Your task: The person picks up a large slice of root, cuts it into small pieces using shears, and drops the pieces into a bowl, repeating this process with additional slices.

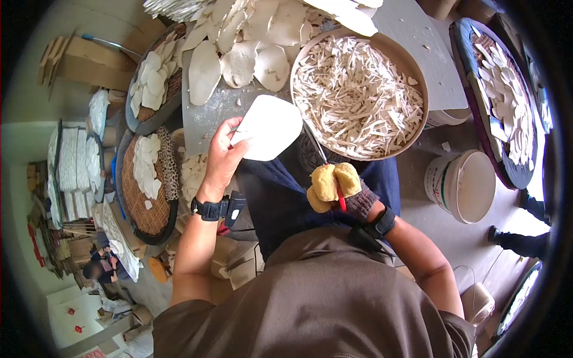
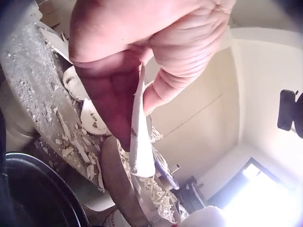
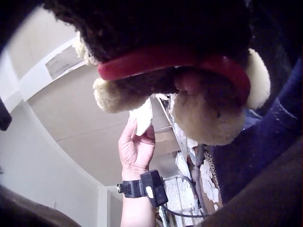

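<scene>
My left hand (image 1: 222, 164) pinches a flat white slice (image 1: 273, 128) between thumb and fingers, above my lap and in front of the table. The left wrist view has the slice edge-on (image 2: 141, 146), thin and pale. My right hand (image 1: 346, 191) wears a knitted glove with padded yellow fingertips. It grips scissors (image 1: 317, 145) by their red handles (image 3: 142, 64), the metal blades pointing up and away from me. The blade tips lie close to the slice's right edge, near the rim of the round pan (image 1: 422, 113). In the right wrist view the glove hides most of the scissors.
Pale cut strips (image 1: 358, 95) fill the pan. Large untrimmed slices (image 1: 239, 62) pile up on the grey table (image 1: 203, 116). Round trays (image 1: 128, 197) of slices stand at left and right. A white bucket (image 1: 450, 185) sits on the floor at right. Another person (image 1: 107, 262) is at far left.
</scene>
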Demonstrator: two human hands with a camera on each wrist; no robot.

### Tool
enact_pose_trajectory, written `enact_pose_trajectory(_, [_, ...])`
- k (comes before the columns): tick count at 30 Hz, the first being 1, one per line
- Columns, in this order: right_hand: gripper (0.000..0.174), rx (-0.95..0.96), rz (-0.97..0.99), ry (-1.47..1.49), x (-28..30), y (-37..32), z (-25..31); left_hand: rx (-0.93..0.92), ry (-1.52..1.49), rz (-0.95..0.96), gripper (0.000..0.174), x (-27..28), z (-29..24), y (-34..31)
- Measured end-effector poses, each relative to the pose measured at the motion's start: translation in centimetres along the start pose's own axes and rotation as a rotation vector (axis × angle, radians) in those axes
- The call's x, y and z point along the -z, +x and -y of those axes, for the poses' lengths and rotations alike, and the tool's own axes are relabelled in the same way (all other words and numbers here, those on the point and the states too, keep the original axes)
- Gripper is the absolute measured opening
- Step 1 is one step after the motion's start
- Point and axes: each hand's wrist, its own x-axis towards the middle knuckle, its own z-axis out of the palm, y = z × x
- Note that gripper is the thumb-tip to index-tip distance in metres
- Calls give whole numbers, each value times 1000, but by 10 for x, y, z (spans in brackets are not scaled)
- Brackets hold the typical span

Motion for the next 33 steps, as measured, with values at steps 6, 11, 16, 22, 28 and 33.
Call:
enact_pose_trajectory(6, [32, 14, 39, -32, 3, -1, 0, 55, -26, 40, 27, -3, -7, 0])
enact_pose_trajectory(11, [32, 36, 101, 369, -3, -2, 13, 96, 106, 223, 28, -8, -19, 0])
enact_pose_trajectory(16, [18, 25, 54, 268, -4, -5, 26, 192, 125, 347, 31, -14, -28, 3])
enact_pose_trajectory(22, [27, -2, 99, -61, 6, -13, 6, 108, 529, 871, 32, -28, -76, 54])
enact_pose_trajectory(28, [21, 25, 86, -224, -3, -12, 31, -406, -254, 1021, 51, -177, -176, 55])
enact_pose_trajectory(33, [22, 221, 119, -638, 5, -20, 31, -186, 406, 586, 21, -152, -105, 103])
